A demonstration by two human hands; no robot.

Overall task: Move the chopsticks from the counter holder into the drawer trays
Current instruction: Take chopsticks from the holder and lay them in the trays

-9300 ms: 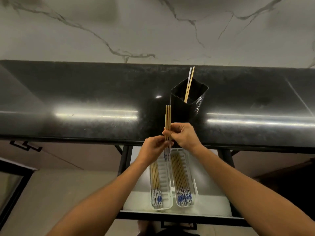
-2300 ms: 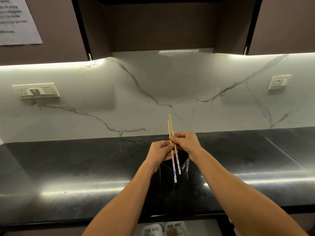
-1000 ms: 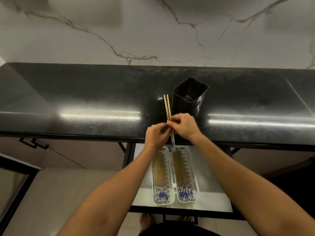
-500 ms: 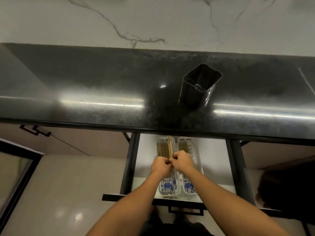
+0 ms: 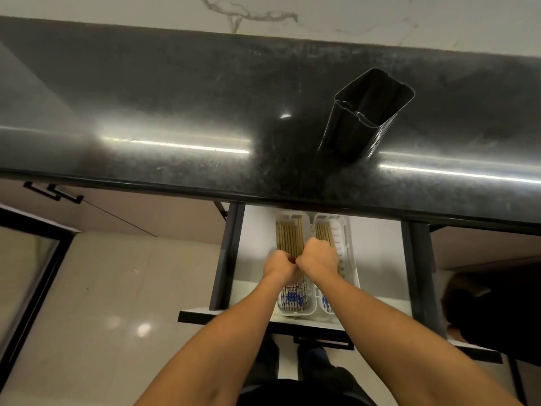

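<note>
The black holder [image 5: 363,118] stands on the dark counter [image 5: 175,112] with no chopsticks showing in it. Below, in the open drawer [image 5: 377,259], two white trays lie side by side: the left tray [image 5: 295,313] and the right tray [image 5: 348,259], each holding several wooden chopsticks with blue-patterned ends. My left hand [image 5: 278,266] and my right hand [image 5: 319,256] are low over the trays, knuckles together, fingers curled. They pinch a pair of chopsticks [image 5: 299,235] that lies along the right edge of the left tray.
The counter's front edge overhangs the back of the drawer. A black drawer rail [image 5: 227,256] runs along the left side. A cabinet handle [image 5: 52,193] is at the left, pale floor tiles [image 5: 117,288] are below, and a dark object [image 5: 491,312] sits at the right.
Both hands have gone lower into the drawer. The held pair has come down from above the gap between the trays to lie level at the left tray's right edge.
</note>
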